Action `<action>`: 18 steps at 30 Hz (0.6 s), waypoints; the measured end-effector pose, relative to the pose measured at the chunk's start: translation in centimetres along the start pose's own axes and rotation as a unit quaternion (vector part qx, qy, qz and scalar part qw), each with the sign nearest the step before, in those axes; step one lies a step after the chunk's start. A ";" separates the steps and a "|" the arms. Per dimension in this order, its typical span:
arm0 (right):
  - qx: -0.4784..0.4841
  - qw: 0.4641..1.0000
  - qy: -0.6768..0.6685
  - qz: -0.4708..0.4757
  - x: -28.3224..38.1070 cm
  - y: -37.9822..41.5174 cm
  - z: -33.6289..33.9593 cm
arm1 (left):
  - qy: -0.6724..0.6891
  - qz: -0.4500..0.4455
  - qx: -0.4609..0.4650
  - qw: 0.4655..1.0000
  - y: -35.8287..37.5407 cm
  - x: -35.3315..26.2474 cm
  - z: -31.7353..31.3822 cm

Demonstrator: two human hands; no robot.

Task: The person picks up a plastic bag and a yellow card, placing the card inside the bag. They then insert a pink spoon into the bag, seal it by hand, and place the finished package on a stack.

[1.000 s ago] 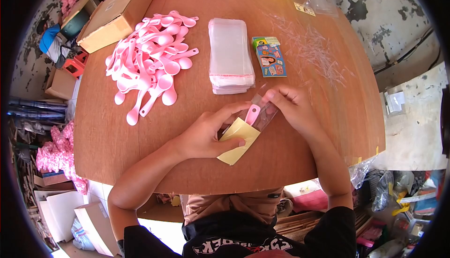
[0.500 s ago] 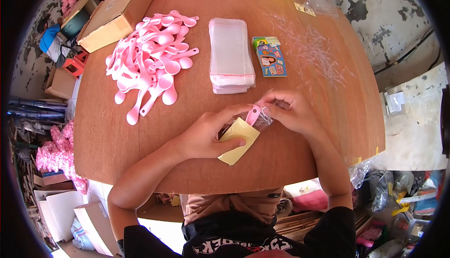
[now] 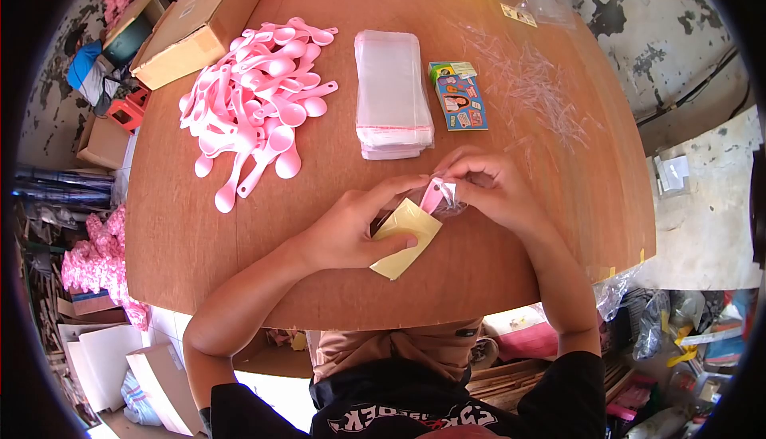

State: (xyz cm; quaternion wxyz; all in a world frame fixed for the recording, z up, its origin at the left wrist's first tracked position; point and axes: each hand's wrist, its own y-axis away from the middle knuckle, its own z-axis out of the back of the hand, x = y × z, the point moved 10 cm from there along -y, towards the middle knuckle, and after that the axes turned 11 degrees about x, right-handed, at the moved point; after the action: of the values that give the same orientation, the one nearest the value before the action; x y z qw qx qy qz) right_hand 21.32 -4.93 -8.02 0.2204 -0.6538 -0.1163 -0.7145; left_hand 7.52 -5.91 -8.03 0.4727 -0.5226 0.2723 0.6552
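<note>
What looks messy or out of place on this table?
Thin clear plastic strips lie scattered over the table's far right side, loose like litter, while the clear bags sit stacked neatly.

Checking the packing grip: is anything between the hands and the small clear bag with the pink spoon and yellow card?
Nothing visible. The left hand presses the yellow card end of the clear bag, and the right hand pinches its open end over the pink spoon. The pile of spoons and bag stack lie farther back.
</note>
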 end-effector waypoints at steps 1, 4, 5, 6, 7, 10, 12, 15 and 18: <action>-0.009 1.000 -0.009 0.002 0.0 0.0 0.1 | 0.007 0.010 0.004 1.000 0.0 0.2 0.0; -0.019 1.000 0.005 0.002 0.0 0.1 0.4 | 0.011 0.029 0.019 0.999 0.0 0.3 -0.1; -0.019 1.000 0.005 0.002 0.0 0.1 0.4 | 0.011 0.029 0.019 0.999 0.0 0.4 -0.1; -0.019 1.000 0.011 0.003 0.0 0.1 0.4 | 0.009 0.029 0.020 0.999 0.0 0.4 -0.1; -0.020 1.000 0.017 0.004 0.1 0.1 0.4 | 0.007 0.030 0.021 0.999 0.0 0.4 -0.1; -0.012 1.000 0.019 -0.006 -0.1 0.0 0.4 | 0.009 0.010 0.013 1.000 0.0 0.2 -0.1; -0.015 1.000 0.021 -0.010 -0.4 0.1 0.5 | 0.004 -0.006 0.007 1.000 -0.1 0.0 0.0; -0.019 0.999 0.026 -0.015 -0.6 0.2 0.6 | -0.002 -0.023 0.001 1.000 -0.1 -0.2 0.1; -0.020 0.999 0.028 -0.016 -0.5 0.2 0.5 | -0.001 -0.006 0.011 1.000 0.0 -0.1 0.1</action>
State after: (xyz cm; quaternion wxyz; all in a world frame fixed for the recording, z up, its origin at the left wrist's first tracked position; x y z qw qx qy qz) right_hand 21.87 -4.78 -8.47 0.1990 -0.6357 -0.1066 -0.7382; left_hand 7.51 -5.89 -7.87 0.4829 -0.5184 0.2758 0.6497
